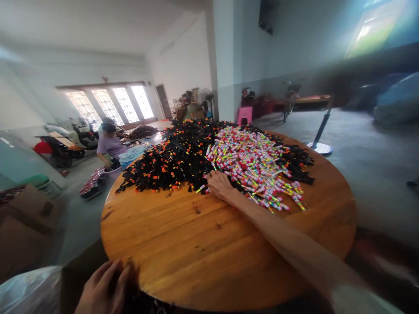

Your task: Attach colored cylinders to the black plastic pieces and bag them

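Observation:
My right hand (221, 185) reaches across the round wooden table (183, 231) to the near edge of a heap. Its fingers are bent and pressed together low on the pile; what they grip, if anything, is hidden. Beside and beyond it lie many small, brightly printed white, pink and yellow tubes (255, 161). To their left spreads a larger mound of black pieces with orange and yellow ends (170, 157). At the table's lower left edge is my left hand (104, 288), somewhat blurred. Its fingers are loosely bent and apart, and no object shows clearly in them.
A translucent plastic bag (32, 290) is at the lower left, with cardboard boxes (31, 209) behind it. Another person (111, 144) sits beyond the table, near a pale tub (113, 173). A pink stool (245, 115) and a round-based stand (321, 148) are on the floor.

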Demonstrator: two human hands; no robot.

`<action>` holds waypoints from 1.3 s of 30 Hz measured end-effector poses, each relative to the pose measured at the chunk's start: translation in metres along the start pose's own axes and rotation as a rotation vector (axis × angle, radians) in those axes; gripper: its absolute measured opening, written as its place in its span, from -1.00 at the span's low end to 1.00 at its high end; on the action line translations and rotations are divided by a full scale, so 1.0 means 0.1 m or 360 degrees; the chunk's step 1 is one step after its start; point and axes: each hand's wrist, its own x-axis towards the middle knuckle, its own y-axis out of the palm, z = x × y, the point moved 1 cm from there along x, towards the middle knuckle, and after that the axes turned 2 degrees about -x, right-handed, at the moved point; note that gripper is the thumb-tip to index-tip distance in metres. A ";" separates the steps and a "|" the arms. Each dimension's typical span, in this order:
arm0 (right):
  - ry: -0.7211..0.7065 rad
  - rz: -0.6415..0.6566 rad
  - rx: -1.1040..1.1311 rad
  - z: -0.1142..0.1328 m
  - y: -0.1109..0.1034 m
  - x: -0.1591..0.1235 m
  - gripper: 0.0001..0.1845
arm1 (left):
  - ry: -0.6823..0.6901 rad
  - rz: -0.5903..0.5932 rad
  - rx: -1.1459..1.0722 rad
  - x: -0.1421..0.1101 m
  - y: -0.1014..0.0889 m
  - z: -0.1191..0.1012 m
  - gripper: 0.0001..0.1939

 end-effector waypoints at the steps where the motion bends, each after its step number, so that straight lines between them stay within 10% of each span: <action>1: -0.0008 0.0010 -0.0010 0.00 0.00 -0.02 -0.62 | 0.0082 0.0019 -0.0080 0.14 0.05 -0.21 -0.74; 6: -0.0012 -0.0009 -0.0013 0.07 -0.08 -0.29 -0.62 | 0.0498 0.0049 -0.0307 1.00 0.59 -1.12 -0.73; 13: -0.0336 0.0108 0.0231 0.34 0.06 -0.98 -0.65 | 0.1042 -0.0145 -0.0112 1.87 1.26 -1.78 -0.57; 28: -0.0192 -0.0039 0.0435 0.35 0.26 -1.03 -0.69 | 0.1540 -0.0192 -0.0072 2.14 1.23 -2.17 -0.70; 33: -0.0103 -0.0126 0.0680 0.28 0.20 -1.01 -0.70 | 0.1180 -0.0323 -0.0794 1.78 0.94 -2.26 -0.77; 39: 0.0004 -0.0251 0.1185 0.24 0.20 -0.99 -0.77 | 0.0115 0.0235 -0.1574 1.39 0.81 -2.04 -0.81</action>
